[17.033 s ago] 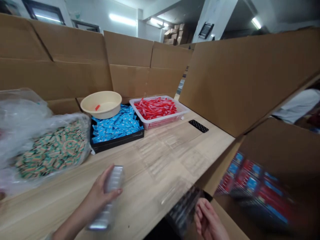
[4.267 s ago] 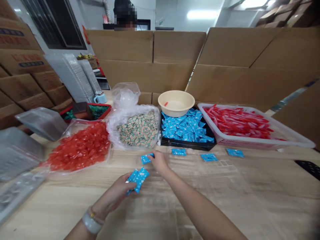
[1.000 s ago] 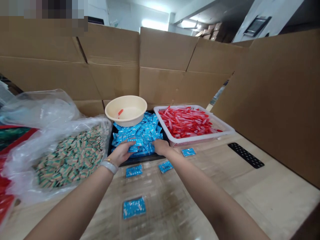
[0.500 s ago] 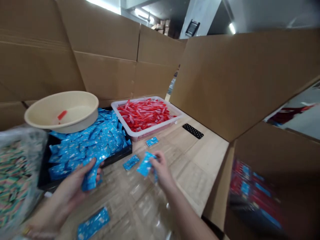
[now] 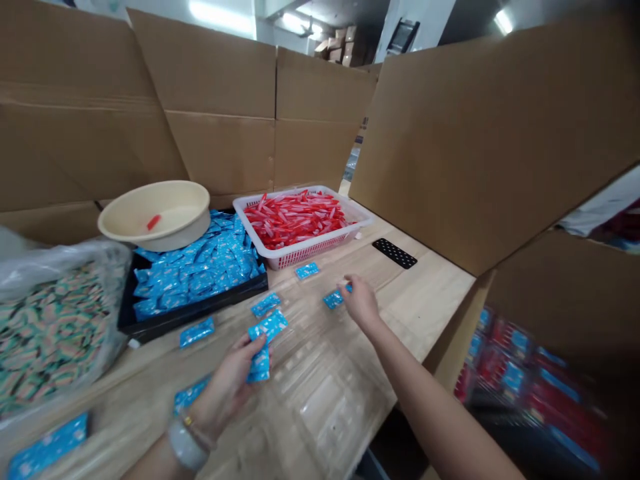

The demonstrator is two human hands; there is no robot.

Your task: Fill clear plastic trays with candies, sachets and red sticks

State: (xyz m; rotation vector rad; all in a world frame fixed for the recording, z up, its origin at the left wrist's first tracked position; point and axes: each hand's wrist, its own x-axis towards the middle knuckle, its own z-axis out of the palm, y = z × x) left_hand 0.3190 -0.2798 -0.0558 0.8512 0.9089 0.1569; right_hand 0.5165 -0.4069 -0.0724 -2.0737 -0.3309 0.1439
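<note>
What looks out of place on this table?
One red piece lies alone in the cream plastic basin, apart from the similar red pieces heaped in the white basket.

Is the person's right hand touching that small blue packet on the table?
Touching: the head view shows the right hand with its fingers on the blue packet.

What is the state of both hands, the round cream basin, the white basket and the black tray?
Left hand, holding blue sachets
Right hand, fingers on one blue sachet
Cream plastic basin, one red piece inside
White plastic basket, full of red sticks
Black tray, heaped with blue sachets
</note>
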